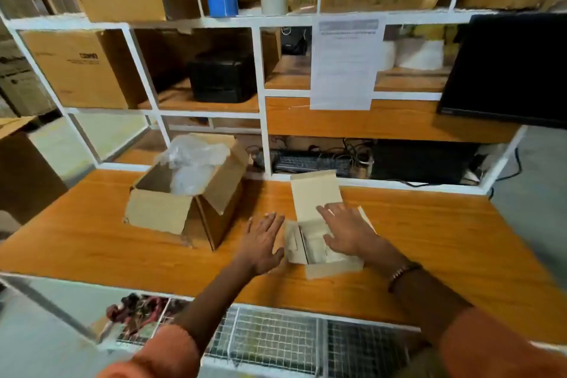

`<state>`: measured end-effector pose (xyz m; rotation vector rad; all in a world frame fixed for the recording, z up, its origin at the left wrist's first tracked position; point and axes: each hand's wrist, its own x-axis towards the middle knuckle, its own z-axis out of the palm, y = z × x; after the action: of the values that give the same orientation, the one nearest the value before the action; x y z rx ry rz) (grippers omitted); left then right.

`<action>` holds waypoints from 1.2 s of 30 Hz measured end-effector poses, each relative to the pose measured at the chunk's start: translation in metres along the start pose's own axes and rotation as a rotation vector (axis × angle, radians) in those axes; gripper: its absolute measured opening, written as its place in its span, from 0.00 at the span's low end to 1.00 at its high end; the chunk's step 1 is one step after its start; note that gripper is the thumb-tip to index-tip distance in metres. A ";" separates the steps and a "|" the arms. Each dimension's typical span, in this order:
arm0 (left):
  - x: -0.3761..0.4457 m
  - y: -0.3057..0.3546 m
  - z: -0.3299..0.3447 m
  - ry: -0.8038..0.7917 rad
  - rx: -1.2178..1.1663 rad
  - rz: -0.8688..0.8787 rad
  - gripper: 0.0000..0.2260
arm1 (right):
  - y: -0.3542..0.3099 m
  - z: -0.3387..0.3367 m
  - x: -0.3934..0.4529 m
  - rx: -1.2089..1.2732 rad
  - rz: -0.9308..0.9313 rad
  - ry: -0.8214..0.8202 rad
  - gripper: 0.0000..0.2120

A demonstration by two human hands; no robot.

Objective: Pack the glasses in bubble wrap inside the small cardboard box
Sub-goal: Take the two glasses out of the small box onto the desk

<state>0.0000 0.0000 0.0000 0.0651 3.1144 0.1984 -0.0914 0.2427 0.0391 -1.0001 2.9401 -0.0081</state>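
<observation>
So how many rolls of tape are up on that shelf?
2. A blue roll and a grey roll stand side by side on the top white shelf. More could be hidden behind the boxes.

print on the posted sheet [343,67] and cartons [76,70] too blurred to read.

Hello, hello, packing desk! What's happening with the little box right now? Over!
Left hand open, flat beside the small box. Right hand open, spread over it. Lid up, contents hidden. Bubble wrap sits in the bigger box, left. Nothing blocking.
</observation>
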 end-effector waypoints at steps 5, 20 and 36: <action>-0.016 0.008 0.059 -0.169 -0.008 0.075 0.41 | -0.014 0.076 -0.045 -0.060 0.081 -0.179 0.35; 0.020 0.033 0.120 -0.131 0.064 0.328 0.26 | 0.037 0.135 -0.049 0.106 0.482 -0.114 0.31; 0.096 0.011 0.110 0.145 0.035 -0.075 0.14 | 0.076 0.120 0.060 0.134 0.253 0.185 0.21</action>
<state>-0.0934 0.0286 -0.1094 -0.0694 3.2572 0.1543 -0.1812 0.2672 -0.0836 -0.6371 3.1590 -0.3023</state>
